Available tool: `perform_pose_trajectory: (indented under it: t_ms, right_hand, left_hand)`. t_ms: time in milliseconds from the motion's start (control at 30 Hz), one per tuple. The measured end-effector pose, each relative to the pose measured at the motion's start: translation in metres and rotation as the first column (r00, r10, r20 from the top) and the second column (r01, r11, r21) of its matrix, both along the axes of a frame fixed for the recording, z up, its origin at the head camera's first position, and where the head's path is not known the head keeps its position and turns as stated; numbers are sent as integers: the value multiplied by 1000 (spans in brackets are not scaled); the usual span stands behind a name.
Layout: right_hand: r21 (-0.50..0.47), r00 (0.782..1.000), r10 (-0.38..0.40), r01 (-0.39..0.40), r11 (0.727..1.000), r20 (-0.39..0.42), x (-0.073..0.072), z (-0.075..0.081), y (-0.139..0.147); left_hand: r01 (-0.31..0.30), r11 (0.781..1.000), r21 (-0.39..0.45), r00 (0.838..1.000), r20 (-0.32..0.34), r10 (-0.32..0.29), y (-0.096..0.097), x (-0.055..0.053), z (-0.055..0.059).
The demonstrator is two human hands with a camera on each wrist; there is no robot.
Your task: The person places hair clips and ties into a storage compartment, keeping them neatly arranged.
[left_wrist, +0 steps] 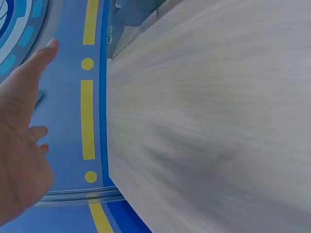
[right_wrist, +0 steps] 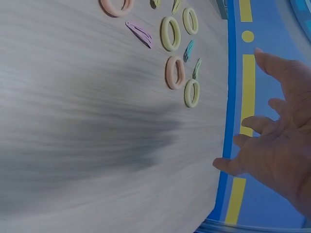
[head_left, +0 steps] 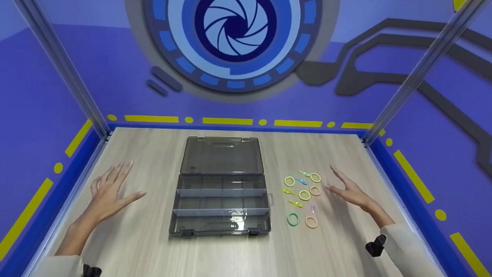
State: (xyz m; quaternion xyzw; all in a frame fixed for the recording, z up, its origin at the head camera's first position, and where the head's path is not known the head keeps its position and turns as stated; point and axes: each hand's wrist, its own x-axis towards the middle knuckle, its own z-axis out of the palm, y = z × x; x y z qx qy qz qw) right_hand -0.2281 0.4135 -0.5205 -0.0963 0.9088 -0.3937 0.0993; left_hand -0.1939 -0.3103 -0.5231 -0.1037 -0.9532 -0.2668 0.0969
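Note:
My left hand (head_left: 109, 196) hovers over the left part of the table with fingers spread, holding nothing. On the other side, my right hand (head_left: 353, 193) is held up beside a scatter of hair ties and snap clips, its fingers extended. A yellow hair tie (head_left: 315, 177) and a peach hair tie (head_left: 314, 191) lie nearest to it. Among them are a blue hair clip (head_left: 301, 181), a yellow hair clip (head_left: 295, 204), a pink hair clip (right_wrist: 139, 34) and a green hair tie (head_left: 293, 219). Between the hands, a dark translucent compartment box (head_left: 222, 156) lies with its lid laid back.
Two pale dividers (head_left: 221, 212) split the box into long rows. The wooden table (head_left: 142, 154) is bounded by blue printed panels (head_left: 238, 107) at the back and sides. Metal posts (head_left: 415, 77) rise at both back corners.

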Motion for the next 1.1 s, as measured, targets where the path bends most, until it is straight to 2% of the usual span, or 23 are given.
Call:
perform_pose_trajectory:
  t_ms: [133, 267, 433, 567, 700, 1000, 1100]
  right_hand:
    - [-32, 1000, -21, 20, 999, -5, 1, -4, 0]
    - [-71, 999, -31, 32, 997, 9, 2, -9, 0]
    - [-126, 998, -27, 33, 992, 48, 6, -17, 0]
    - [-174, 996, -11, 25, 984, 85, 7, -25, -1]
    - [-212, 995, 16, 6, 977, 103, 5, -30, -4]
    - [-282, 988, 87, -48, 958, 127, 6, -40, -16]
    - [-279, 988, 76, -35, 960, 137, 9, -42, -18]
  left_hand:
    - [3, 995, 99, 998, 56, -9, 5, 1, -3]
    - [-5, 976, 219, 991, 133, -24, 11, 2, -6]
    - [16, 944, 329, 987, 146, -68, 21, 1, -12]
    - [41, 928, 370, 987, 131, -96, 29, 2, -19]
    - [47, 918, 394, 983, 145, -112, 36, 5, -26]
    - [18, 883, 469, 960, 237, -146, 48, 13, -40]
    - [5, 866, 499, 944, 283, -169, 51, 15, -44]
